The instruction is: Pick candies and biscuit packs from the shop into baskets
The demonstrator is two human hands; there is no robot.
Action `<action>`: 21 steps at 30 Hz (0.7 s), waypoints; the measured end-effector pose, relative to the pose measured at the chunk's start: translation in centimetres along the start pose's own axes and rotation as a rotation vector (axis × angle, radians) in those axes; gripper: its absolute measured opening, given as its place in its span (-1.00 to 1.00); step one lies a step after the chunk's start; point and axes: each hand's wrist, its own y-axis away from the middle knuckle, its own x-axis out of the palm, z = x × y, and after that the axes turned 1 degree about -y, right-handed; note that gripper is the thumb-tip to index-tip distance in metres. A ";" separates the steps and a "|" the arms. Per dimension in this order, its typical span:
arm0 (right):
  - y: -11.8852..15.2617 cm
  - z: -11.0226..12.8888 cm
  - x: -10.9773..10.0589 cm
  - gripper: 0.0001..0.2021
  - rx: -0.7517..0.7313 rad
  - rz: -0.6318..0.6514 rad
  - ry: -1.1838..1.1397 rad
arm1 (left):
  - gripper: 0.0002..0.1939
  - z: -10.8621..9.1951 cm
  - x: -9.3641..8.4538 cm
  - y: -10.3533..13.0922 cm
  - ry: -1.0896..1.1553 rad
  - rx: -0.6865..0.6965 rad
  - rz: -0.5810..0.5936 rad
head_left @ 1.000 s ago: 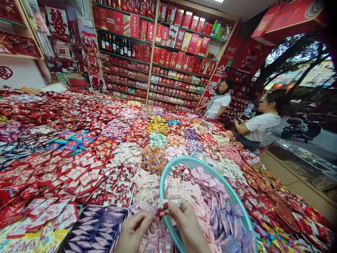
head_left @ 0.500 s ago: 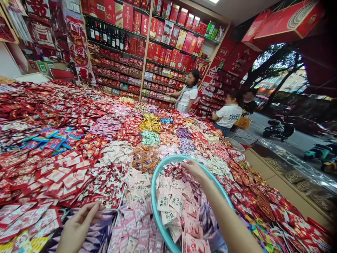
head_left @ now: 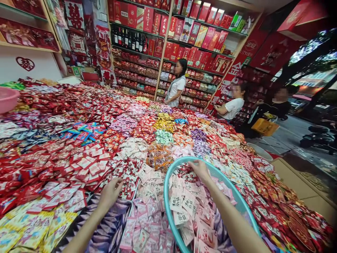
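My left hand (head_left: 112, 192) is open, its curved fingers apart. They reach over small red-and-white candy packets (head_left: 127, 186), just beyond a tray of shiny purple-blue packets (head_left: 105, 225). My right hand (head_left: 201, 170) hangs over the far part of a turquoise plastic basket (head_left: 166, 196), close to its inner rim. Its fingers look loosely apart, with no packet visible in them. Inside the basket lie pale pink packets with black characters (head_left: 189, 203), pinker packets (head_left: 206, 233), some red-and-white ones and purple ones. The fingertips of my right hand are partly hidden.
Heaps of candy packets (head_left: 92, 165) cover the wide table. A pink basket (head_left: 7, 100) stands at the left edge. Behind are shelves with red boxes (head_left: 181, 52) and bottles (head_left: 129, 40). Several people stand beyond the table, one in a white top (head_left: 177, 88). Cardboard (head_left: 292, 179) lies at right.
My left hand has moved forward from above the purple-blue packets to the red-and-white packets. My right hand stays over the basket, its fingers looser. The view has swung left.
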 end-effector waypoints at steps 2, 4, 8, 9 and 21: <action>0.1 -0.2 0.0 -0.60 -0.043 -0.067 0.064 | -0.71 -0.6 1.0 -1.3 -0.065 0.039 0.036; 0.3 -0.2 0.0 -0.57 -0.068 -0.106 0.108 | -0.66 -1.2 2.0 -2.2 -0.131 0.059 0.073; 1.2 0.6 -0.5 -0.50 -0.117 -0.155 0.120 | -0.55 -1.8 3.2 -2.6 -0.169 0.026 0.090; 1.5 1.1 -0.7 -0.48 -0.135 -0.165 0.108 | -0.57 -1.8 3.3 -2.7 -0.153 0.011 0.085; 15.0 9.1 3.6 -0.56 -0.198 0.277 -0.508 | -0.51 -9.2 -1.8 0.5 0.603 -0.158 -0.026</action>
